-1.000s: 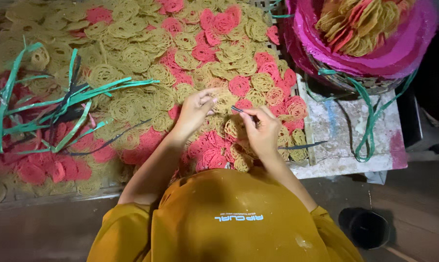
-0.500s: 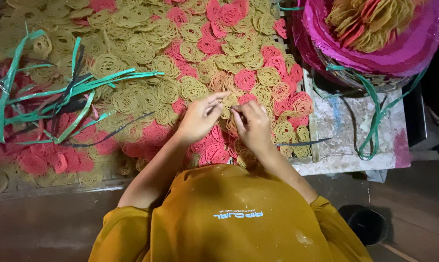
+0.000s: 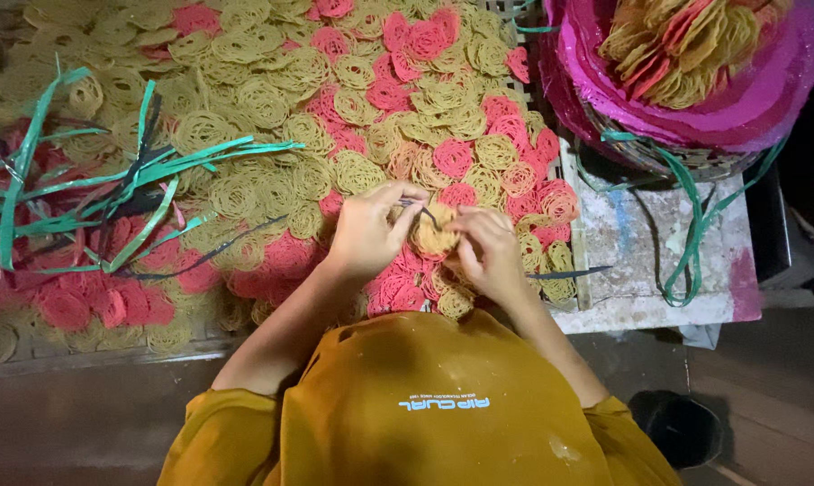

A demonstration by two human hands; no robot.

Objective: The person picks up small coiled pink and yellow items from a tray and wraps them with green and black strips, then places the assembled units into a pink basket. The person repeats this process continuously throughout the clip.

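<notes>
green plastic strips (image 3: 110, 193), loose, far left, lying across yellow and pink lattice crackers (image 3: 272, 108) spread over the tray. centre: left hand (image 3: 366, 229) and right hand (image 3: 488, 252), fingers closed together on a small stack of yellow crackers (image 3: 434, 236) with a dark strip (image 3: 422, 209) across it, held just above the spread. right: pink-lined basket (image 3: 695, 108) already heaped with crackers, on a worn white stand (image 3: 641, 261). judged progress: basket well filled, one bundle in hand, most crackers still loose and unbundled.
</notes>
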